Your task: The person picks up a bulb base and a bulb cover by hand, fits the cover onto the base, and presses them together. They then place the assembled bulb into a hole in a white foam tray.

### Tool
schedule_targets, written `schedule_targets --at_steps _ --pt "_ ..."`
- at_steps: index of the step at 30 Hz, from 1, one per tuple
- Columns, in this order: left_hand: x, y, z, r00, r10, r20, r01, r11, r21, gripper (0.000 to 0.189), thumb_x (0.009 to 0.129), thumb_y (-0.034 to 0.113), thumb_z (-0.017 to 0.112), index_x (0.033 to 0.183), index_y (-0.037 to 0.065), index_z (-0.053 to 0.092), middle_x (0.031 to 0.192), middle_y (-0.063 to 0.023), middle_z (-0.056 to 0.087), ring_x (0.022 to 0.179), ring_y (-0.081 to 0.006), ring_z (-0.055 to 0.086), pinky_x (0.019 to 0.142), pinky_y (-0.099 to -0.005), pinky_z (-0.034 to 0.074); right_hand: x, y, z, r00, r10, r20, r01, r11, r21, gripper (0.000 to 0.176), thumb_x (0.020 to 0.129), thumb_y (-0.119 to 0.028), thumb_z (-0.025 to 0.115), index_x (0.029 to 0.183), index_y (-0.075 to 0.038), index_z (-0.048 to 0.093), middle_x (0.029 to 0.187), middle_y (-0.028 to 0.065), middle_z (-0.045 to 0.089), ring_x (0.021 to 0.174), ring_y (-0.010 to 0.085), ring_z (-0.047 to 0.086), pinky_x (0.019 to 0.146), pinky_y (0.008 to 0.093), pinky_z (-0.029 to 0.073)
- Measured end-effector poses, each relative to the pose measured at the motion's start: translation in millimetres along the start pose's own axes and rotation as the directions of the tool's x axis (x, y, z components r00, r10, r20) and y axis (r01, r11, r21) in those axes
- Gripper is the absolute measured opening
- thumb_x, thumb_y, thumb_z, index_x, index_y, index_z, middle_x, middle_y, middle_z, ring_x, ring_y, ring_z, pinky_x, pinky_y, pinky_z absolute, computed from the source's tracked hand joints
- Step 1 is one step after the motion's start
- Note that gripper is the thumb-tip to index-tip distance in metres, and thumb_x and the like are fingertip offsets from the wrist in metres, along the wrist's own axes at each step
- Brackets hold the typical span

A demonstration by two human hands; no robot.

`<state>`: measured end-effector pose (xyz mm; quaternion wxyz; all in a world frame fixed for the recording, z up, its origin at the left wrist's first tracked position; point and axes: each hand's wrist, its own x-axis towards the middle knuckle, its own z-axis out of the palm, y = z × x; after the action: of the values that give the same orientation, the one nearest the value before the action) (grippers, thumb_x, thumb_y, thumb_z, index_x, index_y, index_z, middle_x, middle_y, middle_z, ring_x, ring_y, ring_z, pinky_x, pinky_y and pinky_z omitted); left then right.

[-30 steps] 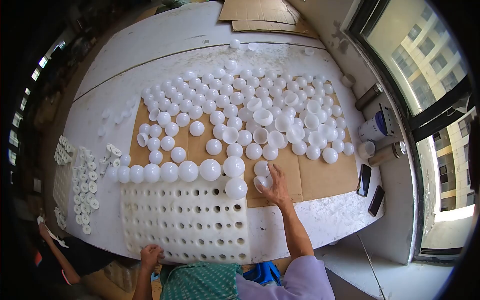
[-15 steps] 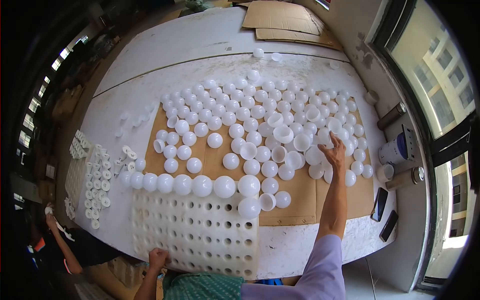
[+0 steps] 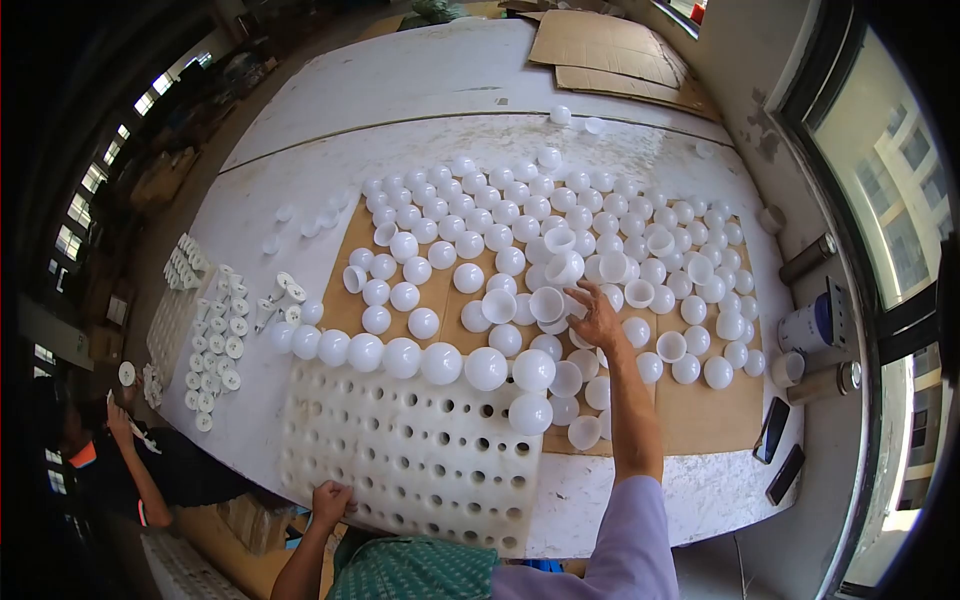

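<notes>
My right hand [image 3: 597, 318] reaches over a crowd of white bulb covers [image 3: 547, 304], fingers spread and touching the ones by its fingertips. Some covers lie dome up, while others show their hollow open side. My left hand [image 3: 333, 500] is curled closed at the front edge of a white board with rows of holes [image 3: 410, 455]; nothing shows in it. Along the back edge of that board runs a row of rounded covers [image 3: 441, 363]. Brown cardboard [image 3: 700, 408] lies beneath most of the covers.
White bulb bases [image 3: 215, 350] stand in groups at the left. Beyond them, a co-worker's hand [image 3: 120, 418] holds a white piece. Two phones [image 3: 785, 475], metal flasks [image 3: 825, 383] and a tub [image 3: 800, 318] line the right side. Flattened cardboard [image 3: 610, 50] lies at the back.
My right hand has swept left and nearer across the covers, and several there have shifted or tipped over. My left hand stays at the board's edge. The whole view has shifted slightly.
</notes>
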<state>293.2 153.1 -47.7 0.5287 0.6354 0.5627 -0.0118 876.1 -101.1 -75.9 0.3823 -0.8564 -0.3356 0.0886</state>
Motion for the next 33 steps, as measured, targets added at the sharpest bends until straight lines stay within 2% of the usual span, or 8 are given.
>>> schedule_targets --at_steps 3,8,11,13,19,23,29,33 --pt "-3.0 2.8 -0.4 1.000 -0.012 -0.005 0.012 1.000 0.008 0.019 0.085 0.015 0.063 0.085 -0.002 0.054 0.068 -0.0113 0.064 0.055 -0.0180 0.064 0.043 -0.0267 0.047 -4.5 -17.0 7.5 0.998 -0.052 0.036 0.050 0.997 0.057 0.049 0.068 -0.012 0.071 0.117 -0.018 0.065 0.136 0.0154 0.042 0.114 0.0360 0.050 0.094 0.0412 0.046" --pt "3.6 -8.1 -2.0 0.999 -0.044 0.010 0.044 0.999 0.023 0.022 0.085 0.018 0.064 0.086 -0.002 0.056 0.071 -0.0133 0.066 0.055 -0.0172 0.064 0.043 -0.0263 0.046 -38.2 -36.8 -13.8 0.933 -0.014 -0.361 0.090 0.977 0.193 0.039 0.071 -0.014 0.076 0.108 -0.007 0.066 0.131 0.0178 0.048 0.109 0.0318 0.055 0.071 0.0351 0.053" --pt "1.9 -1.4 -2.1 0.999 -0.050 0.013 0.049 0.998 0.046 0.028 0.085 0.022 0.066 0.090 -0.004 0.058 0.074 -0.0136 0.067 0.056 -0.0167 0.064 0.047 -0.0268 0.049 -85.7 -65.0 -34.9 0.917 0.199 -0.346 0.032 0.827 0.562 0.031 0.080 -0.003 0.067 0.109 0.001 0.058 0.132 0.0133 0.047 0.110 0.0267 0.053 0.087 0.0343 0.046" --pt "0.1 3.3 -3.8 0.998 -0.041 0.053 0.040 0.999 0.009 0.028 0.085 0.023 0.065 0.092 -0.004 0.059 0.074 -0.0134 0.067 0.058 -0.0168 0.065 0.049 -0.0268 0.050 -126.8 -45.8 -31.7 0.868 -0.053 -0.493 0.149 0.977 0.156 0.046 0.078 0.000 0.067 0.119 -0.002 0.049 0.127 0.0139 0.048 0.116 0.0278 0.048 0.095 0.0391 0.042" --pt "-3.0 9.8 -18.7 0.994 0.003 0.110 0.001 0.999 -0.036 0.028 0.085 0.021 0.065 0.094 -0.005 0.059 0.077 -0.0125 0.068 0.061 -0.0164 0.065 0.051 -0.0267 0.051 -228.2 -159.9 -27.9 0.994 0.095 0.058 -0.101 0.989 0.108 0.075 0.053 -0.011 0.084 0.118 -0.001 0.049 0.106 0.0154 0.060 0.098 0.0302 0.060 0.087 0.0407 0.048" --pt "16.7 0.4 -53.9 0.986 0.165 0.036 -0.160 0.981 -0.109 0.028 0.084 0.022 0.066 0.097 -0.003 0.061 0.081 -0.0108 0.068 0.065 -0.0163 0.066 0.055 -0.0267 0.051 -253.7 -221.4 11.7 0.837 0.092 0.539 -0.005 0.987 -0.161 0.067 0.057 -0.031 0.085 0.109 -0.003 0.053 0.082 0.0165 0.066 0.074 0.0313 0.066 0.070 0.0389 0.052" --pt "99.3 -33.7 -178.1 0.713 0.416 -0.564 -0.341 0.909 0.240 0.025 0.082 0.009 0.058 0.107 0.005 0.059 0.093 -0.0158 0.068 0.088 -0.0295 0.066 0.076 -0.0372 0.052 -262.8 -291.7 60.3 0.714 0.151 0.684 -0.004 0.977 -0.211 0.060 0.073 -0.051 0.067 0.109 -0.004 0.055 0.069 0.0158 0.066 0.073 0.0315 0.068 0.069 0.0391 0.053" --pt "154.4 -57.2 -272.3 0.726 0.270 -0.632 -0.052 0.938 0.341 0.041 0.079 -0.003 0.051 0.118 0.006 0.050 0.109 -0.0196 0.063 0.102 -0.0366 0.059 0.087 -0.0416 0.048 -280.7 -322.5 78.6 0.767 -0.102 0.633 -0.031 0.980 0.195 0.051 0.078 -0.041 0.066 0.109 -0.003 0.053 0.081 0.0176 0.066 0.076 0.0283 0.067 0.071 0.0342 0.052"
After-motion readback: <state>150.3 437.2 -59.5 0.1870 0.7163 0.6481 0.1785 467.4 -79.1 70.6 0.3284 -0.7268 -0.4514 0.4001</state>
